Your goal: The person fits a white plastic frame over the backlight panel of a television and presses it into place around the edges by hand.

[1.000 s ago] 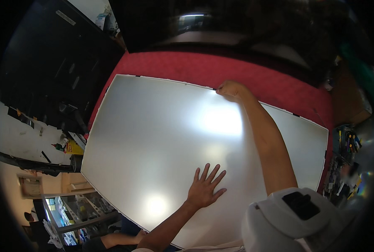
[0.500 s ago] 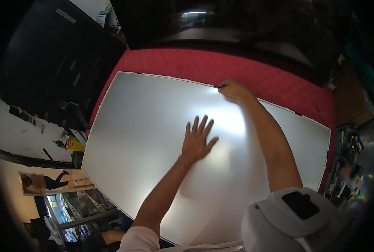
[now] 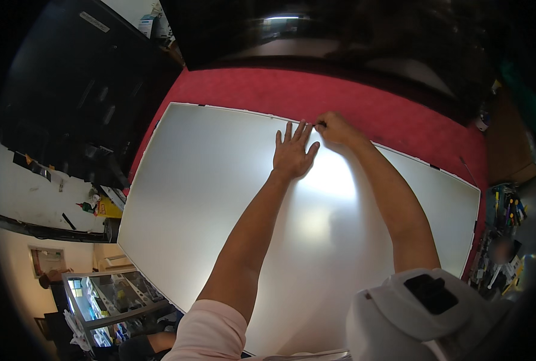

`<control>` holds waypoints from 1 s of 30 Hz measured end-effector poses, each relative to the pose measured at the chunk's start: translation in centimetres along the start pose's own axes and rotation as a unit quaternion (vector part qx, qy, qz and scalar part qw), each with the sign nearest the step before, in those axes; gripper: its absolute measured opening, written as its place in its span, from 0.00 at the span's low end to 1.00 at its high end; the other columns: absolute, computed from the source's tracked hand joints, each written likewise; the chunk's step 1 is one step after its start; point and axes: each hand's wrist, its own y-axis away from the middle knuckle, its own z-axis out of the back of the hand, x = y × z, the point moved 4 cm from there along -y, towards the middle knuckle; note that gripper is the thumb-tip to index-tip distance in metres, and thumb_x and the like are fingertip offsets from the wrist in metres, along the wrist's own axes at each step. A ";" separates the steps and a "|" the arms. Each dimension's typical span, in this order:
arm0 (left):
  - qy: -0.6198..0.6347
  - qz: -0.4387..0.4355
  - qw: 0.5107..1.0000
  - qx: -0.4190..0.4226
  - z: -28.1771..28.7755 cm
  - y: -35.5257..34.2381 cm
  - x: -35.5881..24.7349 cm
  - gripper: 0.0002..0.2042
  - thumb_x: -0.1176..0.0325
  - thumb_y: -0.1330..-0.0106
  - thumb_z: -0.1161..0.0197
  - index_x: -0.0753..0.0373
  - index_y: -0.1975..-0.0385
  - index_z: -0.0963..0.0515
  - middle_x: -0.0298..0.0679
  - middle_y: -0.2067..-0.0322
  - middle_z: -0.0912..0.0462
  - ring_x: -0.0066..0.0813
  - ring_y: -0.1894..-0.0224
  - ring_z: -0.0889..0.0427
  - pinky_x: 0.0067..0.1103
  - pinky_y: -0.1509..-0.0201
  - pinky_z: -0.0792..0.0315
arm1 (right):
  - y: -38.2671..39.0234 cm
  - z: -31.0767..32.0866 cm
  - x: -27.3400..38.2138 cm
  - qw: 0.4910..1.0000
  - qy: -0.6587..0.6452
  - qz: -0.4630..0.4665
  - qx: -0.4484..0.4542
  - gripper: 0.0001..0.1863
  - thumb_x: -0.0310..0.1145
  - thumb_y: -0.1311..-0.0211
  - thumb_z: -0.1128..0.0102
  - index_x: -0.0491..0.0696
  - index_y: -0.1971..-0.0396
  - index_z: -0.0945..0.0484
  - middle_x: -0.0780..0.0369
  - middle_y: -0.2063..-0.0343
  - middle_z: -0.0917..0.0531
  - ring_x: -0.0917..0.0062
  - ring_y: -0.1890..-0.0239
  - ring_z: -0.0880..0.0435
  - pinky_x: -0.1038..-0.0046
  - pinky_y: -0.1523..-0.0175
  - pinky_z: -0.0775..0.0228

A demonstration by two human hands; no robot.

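The white panel (image 3: 213,180) lies flat, with red cloth (image 3: 244,84) showing past its far edge and a big black screen (image 3: 346,36) beyond that. The left hand (image 3: 292,157) is wide open, palm down, with its fingers spread near the panel's far edge. It has hold of nothing; I cannot tell if the whole palm touches the panel. The right hand (image 3: 337,128) is at that same edge, just beside the left hand. Its fingers are curled into a pinch, and it seems to have hold of a small dark piece (image 3: 321,124) at the panel's rim, though that spot is too small to see well.

To do this bit well, I think the left hand should press softly and evenly, with no poking, because the panel looks smooth and could get marked. The right hand should pinch gently and go slowly, so the panel's rim does not bend or crack. Leaning an arm hard on the panel's middle could push it down, so that is best not done.
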 end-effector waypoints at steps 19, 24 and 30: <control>0.049 0.026 0.996 -0.074 -0.4 -2.9 2.8 0.25 0.50 0.32 0.58 0.57 0.39 0.36 0.42 0.36 0.40 0.45 0.31 0.50 0.45 0.30 0.58 | 0.7 -0.2 1.1 0.992 0.121 0.026 -0.017 0.05 0.22 0.49 0.45 0.39 0.72 0.21 0.47 0.71 0.19 0.55 0.66 0.19 0.60 0.59 0.29; 0.125 0.046 0.991 -0.031 0.1 -5.8 5.3 0.21 0.43 0.45 0.40 0.49 0.58 0.19 0.39 0.43 0.31 0.41 0.34 0.44 0.48 0.31 0.65 | 0.0 -0.1 1.1 0.994 0.100 0.032 0.010 0.06 0.26 0.48 0.41 0.41 0.72 0.19 0.48 0.72 0.19 0.56 0.68 0.19 0.60 0.61 0.29; 0.151 0.039 0.987 0.040 -0.7 -7.0 6.0 0.22 0.46 0.48 0.38 0.48 0.56 0.19 0.38 0.41 0.32 0.40 0.32 0.47 0.48 0.30 0.70 | -1.4 -0.3 2.6 0.981 0.185 0.036 0.046 0.07 0.25 0.50 0.44 0.41 0.73 0.19 0.49 0.75 0.19 0.57 0.69 0.19 0.61 0.63 0.29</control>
